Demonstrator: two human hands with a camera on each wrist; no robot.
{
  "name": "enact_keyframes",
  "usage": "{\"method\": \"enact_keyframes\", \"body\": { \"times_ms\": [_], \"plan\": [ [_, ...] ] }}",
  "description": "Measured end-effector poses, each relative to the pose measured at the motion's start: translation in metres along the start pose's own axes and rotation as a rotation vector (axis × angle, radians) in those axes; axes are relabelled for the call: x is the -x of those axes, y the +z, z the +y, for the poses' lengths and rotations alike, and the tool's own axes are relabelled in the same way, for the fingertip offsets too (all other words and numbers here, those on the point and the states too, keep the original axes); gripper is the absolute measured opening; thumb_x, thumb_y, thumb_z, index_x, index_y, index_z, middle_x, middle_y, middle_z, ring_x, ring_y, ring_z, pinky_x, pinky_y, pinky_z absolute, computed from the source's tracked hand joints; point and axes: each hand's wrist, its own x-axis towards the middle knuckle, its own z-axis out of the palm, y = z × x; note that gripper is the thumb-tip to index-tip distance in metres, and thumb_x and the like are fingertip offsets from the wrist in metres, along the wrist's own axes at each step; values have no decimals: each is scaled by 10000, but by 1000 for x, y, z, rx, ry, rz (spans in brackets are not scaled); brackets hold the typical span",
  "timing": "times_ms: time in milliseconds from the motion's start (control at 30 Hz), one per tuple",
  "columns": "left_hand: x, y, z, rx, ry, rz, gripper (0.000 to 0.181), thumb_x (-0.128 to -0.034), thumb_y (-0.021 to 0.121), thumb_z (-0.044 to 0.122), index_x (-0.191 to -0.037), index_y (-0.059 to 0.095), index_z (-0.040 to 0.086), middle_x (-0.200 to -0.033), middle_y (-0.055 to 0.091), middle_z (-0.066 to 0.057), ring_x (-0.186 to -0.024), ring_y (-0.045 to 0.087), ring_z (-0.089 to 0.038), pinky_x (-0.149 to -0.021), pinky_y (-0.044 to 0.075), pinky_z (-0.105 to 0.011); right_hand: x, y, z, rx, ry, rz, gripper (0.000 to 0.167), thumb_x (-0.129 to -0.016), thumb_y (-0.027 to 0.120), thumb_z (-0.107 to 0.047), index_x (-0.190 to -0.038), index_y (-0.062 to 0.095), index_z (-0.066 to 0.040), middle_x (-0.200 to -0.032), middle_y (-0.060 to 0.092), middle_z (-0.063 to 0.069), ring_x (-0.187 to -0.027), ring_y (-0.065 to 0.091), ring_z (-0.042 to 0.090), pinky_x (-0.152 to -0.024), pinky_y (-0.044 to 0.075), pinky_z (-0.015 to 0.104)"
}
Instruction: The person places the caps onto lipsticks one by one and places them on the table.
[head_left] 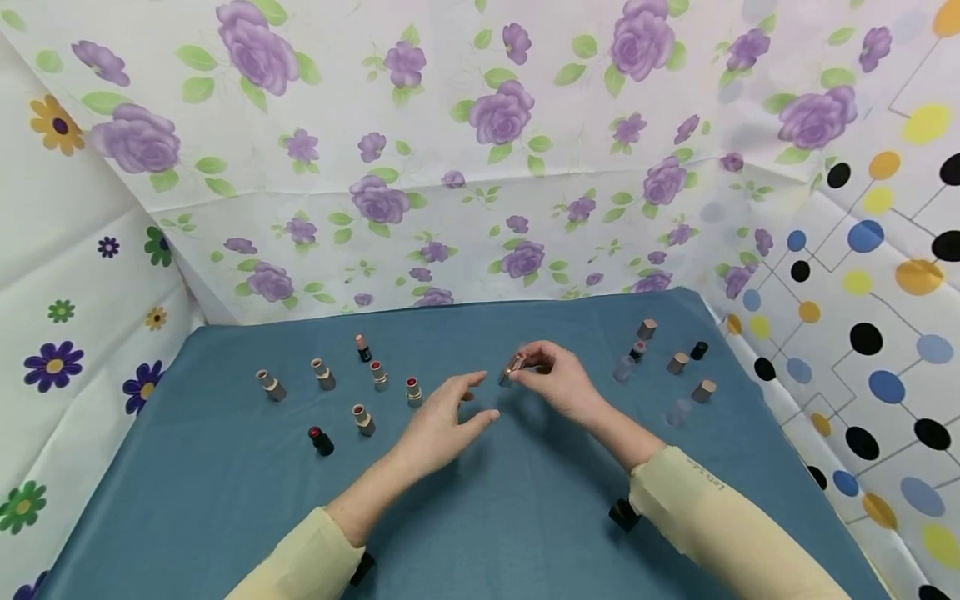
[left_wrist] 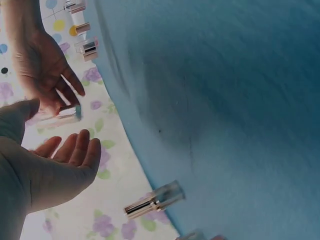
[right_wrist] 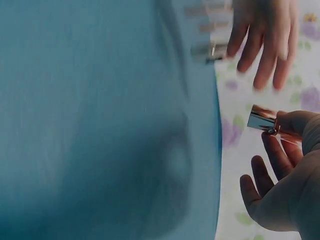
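Observation:
In the head view my right hand [head_left: 564, 387] pinches a shiny metallic lipstick tube [head_left: 510, 372] above the middle of the table. Thumb and fingertips hold one end of the tube [right_wrist: 261, 119] in the right wrist view; the other fingers are loosely bent. Close by on the left, my left hand [head_left: 437, 427] holds nothing, its fingers relaxed and thumb apart. Left of it stand several uncapped lipsticks, including a red one [head_left: 414, 392], a black-cased one [head_left: 321, 441] and a peach-tipped one [head_left: 363, 347].
Several lipstick caps stand at the right, among them a brown cap [head_left: 703, 391], a black cap [head_left: 699, 350] and a clear cap [head_left: 678, 412]. A blue cloth [head_left: 525, 533] covers the table. Behind it hangs a flowered sheet [head_left: 442, 158].

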Motion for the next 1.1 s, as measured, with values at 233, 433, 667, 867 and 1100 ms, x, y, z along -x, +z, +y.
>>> {"method": "enact_keyframes", "body": {
  "times_ms": [233, 433, 667, 867, 1100],
  "plan": [
    [9, -5, 1, -430, 228, -98, 779, -984, 668, 497, -1613, 343, 173, -1605, 394, -80, -1437, 418, -290, -1143, 386, -494, -24, -35, 19, 220, 80, 95, 279, -964, 754, -244, -1195, 666, -115, -1164, 683, 67, -1156, 618, 314, -963, 493, 519],
    [18, -2, -3, -644, 429, -172, 824, -977, 633, 570, -1628, 307, 184, -1658, 296, -93, -1497, 321, -292, -1226, 247, -476, -41, -64, 30, 305, 153, 132, 299, -989, 716, -261, -1229, 632, -105, -1215, 648, 104, -1199, 586, 348, -908, 511, 527],
    [28, 6, -6, -691, 528, -239, 829, -986, 601, 592, -1640, 265, 209, -1678, 251, -75, -1519, 278, -271, -1246, 189, -466, -63, -72, 42, 360, 198, 123, 297, -1012, 684, -246, -1253, 605, -90, -1210, 645, 116, -1127, 607, 318, -885, 520, 503],
    [32, 8, -10, -664, 503, -243, 818, -989, 592, 594, -1639, 268, 216, -1677, 255, -66, -1523, 272, -257, -1248, 184, -455, -78, -67, 53, 388, 200, 74, 269, -1023, 667, -205, -1254, 610, -82, -1219, 647, 132, -1103, 612, 321, -872, 522, 491],
    [34, 7, -13, -639, 470, -214, 806, -986, 610, 580, -1627, 309, 195, -1669, 274, -69, -1520, 279, -264, -1235, 223, -484, -88, -66, 58, 417, 205, 45, 221, -1024, 668, -197, -1205, 621, -79, -1220, 642, 147, -1063, 619, 325, -840, 523, 478]
  ]
}}
